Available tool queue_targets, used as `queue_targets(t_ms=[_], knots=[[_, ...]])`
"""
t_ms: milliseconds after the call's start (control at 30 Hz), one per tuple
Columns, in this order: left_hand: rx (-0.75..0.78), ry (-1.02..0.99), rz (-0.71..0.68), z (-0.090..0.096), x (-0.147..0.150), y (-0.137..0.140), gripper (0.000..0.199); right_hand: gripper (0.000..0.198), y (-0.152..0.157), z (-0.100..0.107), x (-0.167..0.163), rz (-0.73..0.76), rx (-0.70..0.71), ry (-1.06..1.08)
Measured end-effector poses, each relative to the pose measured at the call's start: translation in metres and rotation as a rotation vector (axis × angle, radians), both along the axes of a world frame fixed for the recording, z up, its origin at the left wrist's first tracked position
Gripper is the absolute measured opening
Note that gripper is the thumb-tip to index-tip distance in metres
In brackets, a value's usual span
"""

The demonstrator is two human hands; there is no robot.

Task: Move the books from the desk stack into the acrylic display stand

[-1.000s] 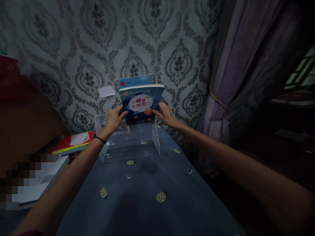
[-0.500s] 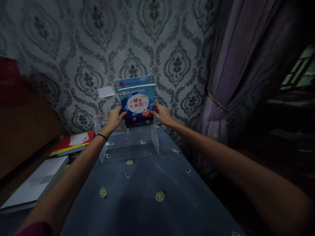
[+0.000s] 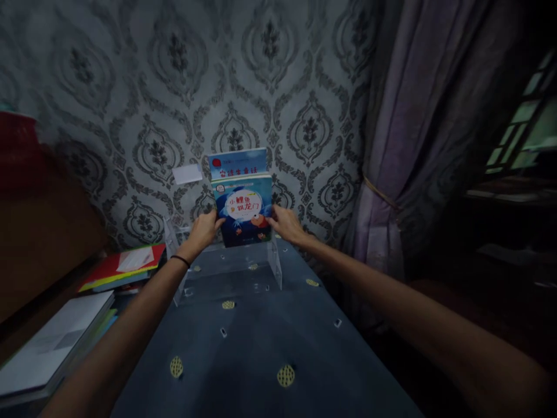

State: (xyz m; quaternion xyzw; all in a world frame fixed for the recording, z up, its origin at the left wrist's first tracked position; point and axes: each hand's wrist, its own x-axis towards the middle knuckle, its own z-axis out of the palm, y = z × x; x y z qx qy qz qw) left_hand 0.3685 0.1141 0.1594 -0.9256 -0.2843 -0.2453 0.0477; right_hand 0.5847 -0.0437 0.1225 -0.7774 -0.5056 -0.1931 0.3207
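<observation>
Both my hands grip a blue picture book (image 3: 243, 217) by its sides, thumbs on the front cover. My left hand (image 3: 204, 229) is closed on its left edge, and my right hand (image 3: 285, 223) on its right edge. The cover shows a white circle with red Chinese characters and an orange fish. Behind it stands a lighter blue book (image 3: 237, 161), its upper part showing above the held one. Under and around the hands is a clear plastic rack (image 3: 274, 264) with upright side panels. The held book is upright at the rack's back part; its exact contact there I cannot tell.
The rack rests on a dark blue patterned cloth (image 3: 243, 360). At left lie a white-covered book (image 3: 56, 342) and a red folder (image 3: 130, 261). A white card (image 3: 187, 173) is on the patterned wall. A tied purple curtain (image 3: 383, 174) hangs at right.
The held book has gone down relative to the book behind, whose cover now shows more, including its red title. Both hands have gone down with it. The camera view has tilted up slightly.
</observation>
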Motion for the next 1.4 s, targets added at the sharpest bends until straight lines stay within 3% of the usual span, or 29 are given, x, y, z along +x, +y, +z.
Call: queue_targets(t_ms=[167,400,867,1400], knots=[[0.057,0.097,0.142,0.002,-0.002,-0.018,0.041,0.011,-0.003,-0.004,-0.002,-0.038,0.022,0.023],[0.003,0.098,0.181,0.000,-0.001,-0.028,0.046,0.033,0.002,-0.008,0.006,0.014,0.121,0.070],[-0.129,-0.047,0.128,-0.007,0.008,-0.016,0.037,0.033,0.024,-0.021,0.024,0.072,0.287,0.139],[-0.210,-0.176,-0.006,-0.017,0.002,0.003,0.031,0.034,0.018,-0.020,0.016,0.063,0.293,0.208]])
